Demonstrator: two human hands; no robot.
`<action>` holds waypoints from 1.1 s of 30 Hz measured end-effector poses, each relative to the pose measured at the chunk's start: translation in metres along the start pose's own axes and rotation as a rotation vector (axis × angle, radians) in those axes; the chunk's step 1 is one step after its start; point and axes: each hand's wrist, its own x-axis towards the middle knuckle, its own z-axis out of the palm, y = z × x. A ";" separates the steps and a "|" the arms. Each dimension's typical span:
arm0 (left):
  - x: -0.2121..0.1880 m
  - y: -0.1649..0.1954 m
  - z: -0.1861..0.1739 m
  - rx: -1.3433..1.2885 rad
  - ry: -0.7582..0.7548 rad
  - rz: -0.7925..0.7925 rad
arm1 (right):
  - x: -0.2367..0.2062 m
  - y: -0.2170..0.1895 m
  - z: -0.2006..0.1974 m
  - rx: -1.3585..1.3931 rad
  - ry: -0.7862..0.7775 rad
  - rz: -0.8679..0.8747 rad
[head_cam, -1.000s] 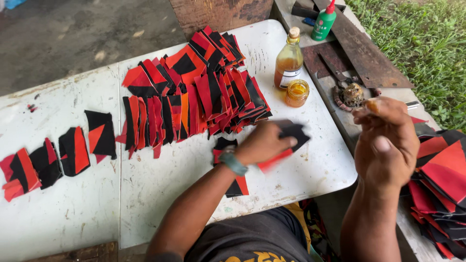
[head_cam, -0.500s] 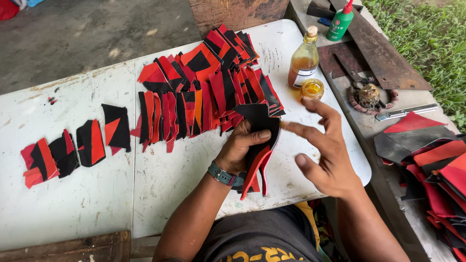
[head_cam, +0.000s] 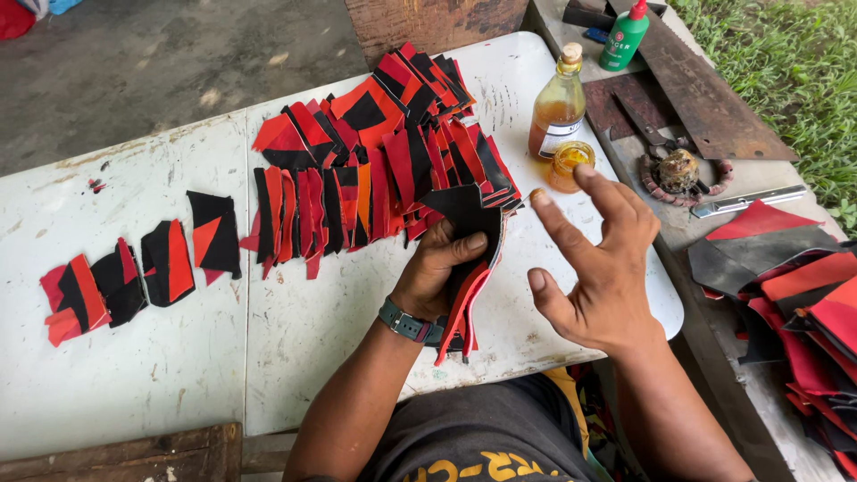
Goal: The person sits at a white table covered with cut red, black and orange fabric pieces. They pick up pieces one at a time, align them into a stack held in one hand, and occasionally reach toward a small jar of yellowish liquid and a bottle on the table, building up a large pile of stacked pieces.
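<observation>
Head view, looking down on a white, scuffed counter (head_cam: 178,357).

Left hand (head_cam: 437,277): fingers closed around a small stack of black and red cut sheet pieces (head_cam: 469,268), thumb pressed on the top black face. The stack stands on edge, lifted just above the counter near frame centre, red edges showing at its 5 o'clock side. A dark wristband (head_cam: 406,323) sits on that wrist.

Right hand (head_cam: 594,268): holds nothing, fingers spread apart, palm turned toward the stack, just beside it at 3 o'clock. An amber smear shows on the tip of the index finger (head_cam: 536,195).

At 11 o'clock from the stack: a large overlapping spread of black and red pieces (head_cam: 375,152) lying flat on the counter, its near edge touching the held stack's top as seen from here. At 9 o'clock, well apart: four separate black and red pieces in a row (head_cam: 143,272).

At 1 o'clock from the right hand: a small open jar of amber paste (head_cam: 569,163), and just behind it a corked glass bottle of amber liquid (head_cam: 557,107). Further at 1 o'clock: a green squeeze bottle with red cap (head_cam: 622,37).

At 3 o'clock, on a grey side bench (head_cam: 759,178): a heap of larger red and black sheets (head_cam: 794,286).
</observation>
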 end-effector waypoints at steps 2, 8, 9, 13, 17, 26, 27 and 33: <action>-0.001 0.000 0.001 -0.012 0.010 0.015 | 0.000 -0.001 0.002 0.082 -0.063 -0.069; 0.000 -0.002 -0.007 -0.060 0.025 0.080 | -0.011 -0.012 0.003 0.070 -0.019 -0.131; 0.000 -0.002 -0.008 -0.064 0.017 0.088 | -0.012 -0.013 0.004 0.039 -0.013 -0.124; -0.001 -0.001 -0.011 -0.002 -0.084 0.132 | -0.010 -0.015 0.005 -0.030 -0.011 -0.163; -0.003 0.001 -0.004 -0.022 0.005 0.073 | 0.002 -0.014 0.006 0.044 -0.002 -0.110; 0.008 0.005 -0.004 0.125 0.105 0.388 | -0.004 -0.028 0.015 0.590 -0.016 0.188; 0.010 0.005 -0.005 0.180 0.109 0.445 | -0.007 -0.031 0.021 0.798 -0.019 0.339; 0.008 0.009 0.001 0.207 0.171 0.395 | -0.010 -0.019 0.044 0.846 0.001 0.522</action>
